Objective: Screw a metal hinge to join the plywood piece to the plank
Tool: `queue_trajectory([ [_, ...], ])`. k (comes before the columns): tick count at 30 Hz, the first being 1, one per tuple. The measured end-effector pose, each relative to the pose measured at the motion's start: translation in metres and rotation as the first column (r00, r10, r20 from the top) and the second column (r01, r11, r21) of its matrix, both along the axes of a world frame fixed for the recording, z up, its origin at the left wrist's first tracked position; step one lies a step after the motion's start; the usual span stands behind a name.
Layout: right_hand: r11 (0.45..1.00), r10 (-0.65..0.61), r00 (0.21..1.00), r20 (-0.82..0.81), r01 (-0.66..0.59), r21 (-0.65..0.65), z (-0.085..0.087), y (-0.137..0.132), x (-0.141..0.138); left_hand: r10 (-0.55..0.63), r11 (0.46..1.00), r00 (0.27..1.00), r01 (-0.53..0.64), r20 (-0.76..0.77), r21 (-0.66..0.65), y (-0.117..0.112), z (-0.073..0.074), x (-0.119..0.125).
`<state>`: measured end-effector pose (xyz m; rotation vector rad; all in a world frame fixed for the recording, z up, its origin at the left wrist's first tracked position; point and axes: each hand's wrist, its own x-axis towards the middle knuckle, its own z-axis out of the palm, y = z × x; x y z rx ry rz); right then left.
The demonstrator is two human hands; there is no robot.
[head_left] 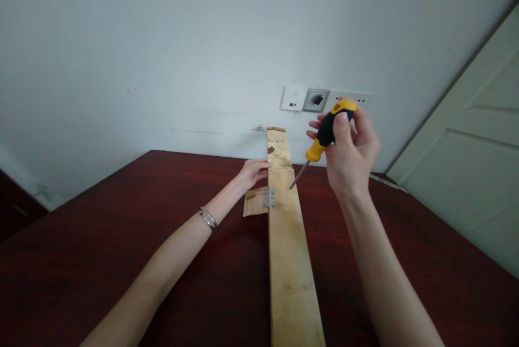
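A long pale wooden plank (290, 249) lies lengthwise on the dark red table (121, 239), running away from me to the wall. A small metal hinge (268, 198) joins its left edge to a short scrap of wood (254, 202). My left hand (254, 170) rests against the plank's left edge just beyond the hinge, fingers curled onto the wood. My right hand (352, 147) is raised above the plank, closed around a yellow and black screwdriver (326, 133). Its metal tip (295, 180) points down and left, hovering over the plank near the hinge.
A white wall stands behind the table with a row of sockets (324, 99). A pale door (478, 147) is at the right. A thin light strip (387, 181) lies at the table's far right edge. A bracelet (208, 218) circles my left wrist.
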<state>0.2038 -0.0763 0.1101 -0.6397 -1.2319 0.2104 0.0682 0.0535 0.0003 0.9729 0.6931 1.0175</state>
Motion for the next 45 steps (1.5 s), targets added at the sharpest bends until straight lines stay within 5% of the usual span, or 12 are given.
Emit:
queue_trajectory([
  [16, 0.981, 0.180, 0.976, 0.122, -0.170, -0.088, -0.012, 0.002, -0.025, 0.008, 0.999, 1.000, -0.009, -0.030, -0.047, -0.007, -0.001, 0.000],
  [36, 0.981, 0.184, 0.964, 0.191, -0.193, 0.030, -0.032, 0.029, -0.031, 0.027, 0.998, 1.000, -0.028, -0.017, -0.057, -0.001, -0.010, 0.001],
  [45, 0.993, 0.075, 0.948, 0.309, -0.100, 0.065, -0.034, 0.030, -0.031, -0.002, 0.999, 1.000, 0.003, 0.011, -0.041, 0.009, -0.017, 0.004],
])
